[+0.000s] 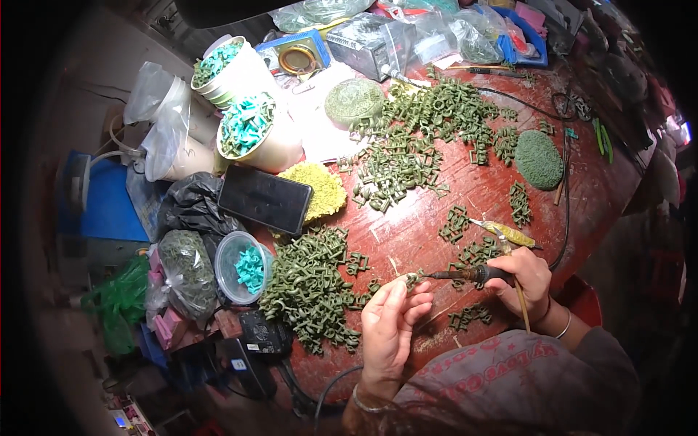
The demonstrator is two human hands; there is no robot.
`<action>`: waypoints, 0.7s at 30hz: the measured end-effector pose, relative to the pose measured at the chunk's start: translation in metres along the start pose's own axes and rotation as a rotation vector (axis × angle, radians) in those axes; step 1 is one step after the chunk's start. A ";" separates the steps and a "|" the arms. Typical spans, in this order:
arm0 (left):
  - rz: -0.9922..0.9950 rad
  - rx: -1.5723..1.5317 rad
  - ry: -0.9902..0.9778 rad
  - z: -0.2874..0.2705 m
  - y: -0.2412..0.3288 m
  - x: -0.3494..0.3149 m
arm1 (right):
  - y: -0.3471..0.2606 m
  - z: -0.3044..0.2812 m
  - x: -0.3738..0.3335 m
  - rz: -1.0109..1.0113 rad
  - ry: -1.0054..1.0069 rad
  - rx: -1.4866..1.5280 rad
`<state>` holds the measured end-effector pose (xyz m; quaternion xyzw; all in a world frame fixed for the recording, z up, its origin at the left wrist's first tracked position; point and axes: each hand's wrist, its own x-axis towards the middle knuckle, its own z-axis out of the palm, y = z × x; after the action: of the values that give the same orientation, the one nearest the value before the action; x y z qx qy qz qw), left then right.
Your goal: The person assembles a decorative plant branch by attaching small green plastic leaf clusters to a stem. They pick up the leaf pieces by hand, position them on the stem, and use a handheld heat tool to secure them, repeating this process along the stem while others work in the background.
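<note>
I see bare red wooden table point(396, 240) near the frame's centre, between two large heaps of olive-green moulded pieces point(313, 283); its edge curves down the right side. Just below centre, the left hand point(389, 320) pinches one small green piece point(414, 277) in its fingertips. The right hand's point(529, 280) fingers curl around one black-handled soldering iron point(476, 275) and one thin tan stick point(523, 305). I count two white buckets point(280, 149), upper left.

Two large heaps of green pieces point(309, 291), one black-handled tool point(476, 274), one phone point(265, 198).
</note>
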<state>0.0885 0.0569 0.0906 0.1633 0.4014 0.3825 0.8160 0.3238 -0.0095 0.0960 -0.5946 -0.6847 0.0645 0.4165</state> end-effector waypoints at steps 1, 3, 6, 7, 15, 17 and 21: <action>0.000 -0.002 0.002 -0.001 0.000 0.000 | 0.000 0.001 0.000 0.000 -0.003 0.001; -0.037 -0.054 -0.010 -0.002 0.001 0.000 | 0.001 0.001 -0.001 0.004 -0.029 -0.001; -0.044 -0.018 0.050 0.005 0.003 -0.001 | 0.001 0.002 -0.001 -0.019 -0.026 -0.021; -0.044 -0.019 0.051 0.005 0.002 -0.001 | 0.002 0.002 -0.001 -0.018 -0.027 -0.021; -0.053 -0.090 -0.031 0.001 0.001 -0.001 | 0.003 0.003 -0.003 -0.022 -0.044 -0.040; -0.061 -0.090 -0.022 0.001 0.002 0.000 | 0.003 0.003 -0.003 -0.020 -0.046 -0.040; -0.071 -0.106 -0.019 0.000 0.001 0.001 | 0.003 0.004 -0.002 -0.017 -0.053 -0.044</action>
<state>0.0883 0.0578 0.0906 0.1091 0.3782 0.3727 0.8403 0.3235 -0.0092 0.0908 -0.5960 -0.7017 0.0617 0.3856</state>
